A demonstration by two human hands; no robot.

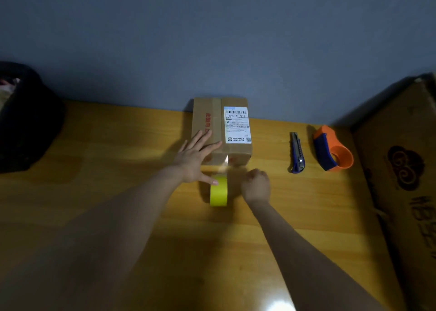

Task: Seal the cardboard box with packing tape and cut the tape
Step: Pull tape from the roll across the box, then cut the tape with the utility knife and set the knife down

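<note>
A small cardboard box (220, 126) with a white shipping label stands on the wooden table against the wall. My left hand (195, 157) lies flat with spread fingers on the box's near left top, its thumb touching the yellow tape roll (219, 191). The roll stands on edge just in front of the box. A shiny strip of tape (226, 163) runs from the roll up the box's front face. My right hand (256, 184) is curled into a fist right beside the roll, apart from it; nothing shows in it. A blue utility knife (296, 153) lies to the right.
An orange and blue tape dispenser (331, 151) lies right of the knife. A large printed cardboard carton (401, 169) fills the right edge. A dark bag (26, 119) sits at the far left. The wooden table (106, 169) ends at the grey wall.
</note>
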